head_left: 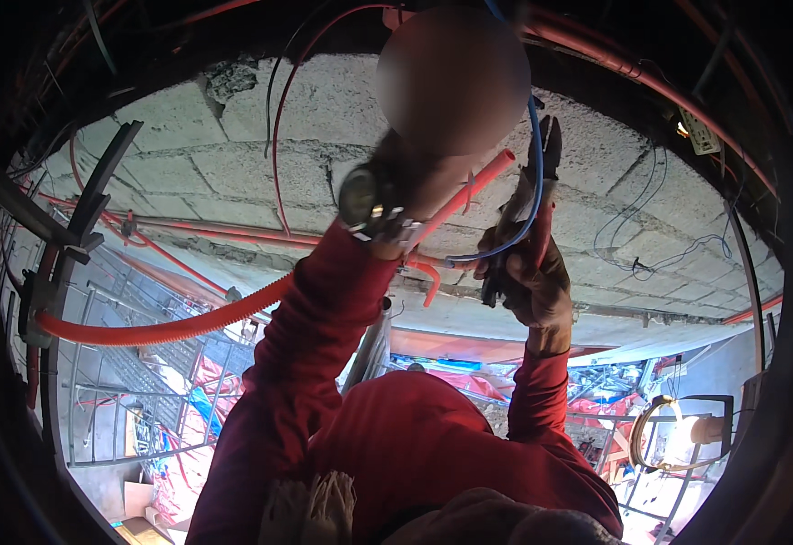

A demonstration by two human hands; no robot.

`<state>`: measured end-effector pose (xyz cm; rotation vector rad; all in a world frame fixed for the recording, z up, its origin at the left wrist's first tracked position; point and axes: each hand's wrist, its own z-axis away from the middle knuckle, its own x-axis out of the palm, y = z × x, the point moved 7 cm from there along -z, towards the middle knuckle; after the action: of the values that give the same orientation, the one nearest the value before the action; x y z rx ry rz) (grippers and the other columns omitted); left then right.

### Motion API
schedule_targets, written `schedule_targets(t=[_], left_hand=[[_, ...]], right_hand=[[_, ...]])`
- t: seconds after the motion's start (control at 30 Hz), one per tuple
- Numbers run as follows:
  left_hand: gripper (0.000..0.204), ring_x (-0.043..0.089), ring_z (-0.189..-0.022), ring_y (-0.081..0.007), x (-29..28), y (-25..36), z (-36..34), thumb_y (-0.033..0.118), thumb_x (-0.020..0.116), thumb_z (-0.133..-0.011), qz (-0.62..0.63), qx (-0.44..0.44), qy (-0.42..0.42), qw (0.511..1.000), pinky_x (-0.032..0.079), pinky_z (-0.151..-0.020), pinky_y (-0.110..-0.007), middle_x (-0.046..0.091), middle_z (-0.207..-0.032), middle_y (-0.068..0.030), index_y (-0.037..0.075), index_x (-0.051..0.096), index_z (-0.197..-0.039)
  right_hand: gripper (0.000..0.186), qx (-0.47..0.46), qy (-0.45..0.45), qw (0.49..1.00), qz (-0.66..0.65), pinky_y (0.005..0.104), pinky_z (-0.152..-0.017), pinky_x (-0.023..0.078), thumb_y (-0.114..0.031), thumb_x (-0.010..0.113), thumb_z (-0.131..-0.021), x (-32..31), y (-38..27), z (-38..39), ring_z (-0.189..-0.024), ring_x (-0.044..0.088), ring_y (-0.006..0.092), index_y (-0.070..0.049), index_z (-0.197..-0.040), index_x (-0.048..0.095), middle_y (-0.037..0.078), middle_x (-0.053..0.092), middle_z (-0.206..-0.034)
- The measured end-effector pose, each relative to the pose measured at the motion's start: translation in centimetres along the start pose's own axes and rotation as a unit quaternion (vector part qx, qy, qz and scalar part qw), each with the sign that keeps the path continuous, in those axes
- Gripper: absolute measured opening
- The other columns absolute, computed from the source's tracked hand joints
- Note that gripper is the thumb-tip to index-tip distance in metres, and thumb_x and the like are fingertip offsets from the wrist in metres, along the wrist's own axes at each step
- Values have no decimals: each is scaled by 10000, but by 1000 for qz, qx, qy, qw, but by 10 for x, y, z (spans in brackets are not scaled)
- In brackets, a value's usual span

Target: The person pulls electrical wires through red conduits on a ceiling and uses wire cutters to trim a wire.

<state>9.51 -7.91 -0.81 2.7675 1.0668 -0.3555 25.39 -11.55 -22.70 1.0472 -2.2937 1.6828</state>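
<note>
My left arm, in a red sleeve with a wristwatch point(366, 200), reaches up over a grey block wall. A round blur covers most of my left hand point(433, 173), so its fingers and anything in them are hidden. My right hand point(542, 289) is closed round a pair of pliers point(545, 218) with red on the handles and dark jaws pointing up. Past the jaws runs a blue wire point(535, 182), curving down beside my right fingers toward an orange conduit end. A short orange conduit point(474, 191) slants between my two hands.
A corrugated orange conduit point(169, 327) sags behind my left forearm. Thin orange pipes point(224, 229) cross the block wall point(351, 109). Loose blue wires point(669, 263) hang at right, above a bright round lamp point(683, 440). Metal scaffold rails point(133, 391) and clutter lie below.
</note>
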Motion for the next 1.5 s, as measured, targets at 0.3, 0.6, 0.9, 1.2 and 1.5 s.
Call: schedule_targets(t=[0.3,0.6,0.9,1.2,1.5], left_hand=[[219,738,-852,-190,-40,-101,32,115,706,-980,351,-167,79,918,620,-744,-321,748,-1029,-120,15,697,-1175],[180,741,-893,-166,-36,-91,32,120,714,-981,348,-156,50,923,610,-792,-300,766,-1019,-122,-17,717,-1096],[150,707,-971,-108,-40,-80,35,86,717,-976,259,-77,13,963,562,-827,-254,760,-1001,-73,-7,722,-1093],[152,702,-995,-104,-35,-93,43,63,720,-967,292,-129,-5,948,565,-842,-244,757,-1039,-73,-7,718,-1102],[165,705,-1004,-110,-30,-77,44,62,738,-952,290,-141,-2,946,566,-885,-257,763,-1061,-69,14,713,-1108]], right_hand=[[595,108,-137,984,-35,487,-966,559,-292,638,-1010,50,-32,-37,-1144,679,387,54,-1440,415,289,603,-1326],[746,80,-141,967,198,485,-1061,479,-416,655,-1000,58,-50,-89,-1264,609,298,-26,-1565,363,170,589,-1415],[785,120,-162,978,59,506,-1009,514,-446,642,-1002,76,-38,-102,-1182,657,346,-39,-1583,303,230,591,-1363],[783,107,-184,974,77,477,-940,554,-498,714,-943,64,-35,-119,-1088,703,304,-37,-1500,413,195,674,-1207],[838,101,-161,973,131,492,-923,560,-512,704,-950,50,-26,-116,-1108,692,300,-47,-1551,350,200,666,-1226]])
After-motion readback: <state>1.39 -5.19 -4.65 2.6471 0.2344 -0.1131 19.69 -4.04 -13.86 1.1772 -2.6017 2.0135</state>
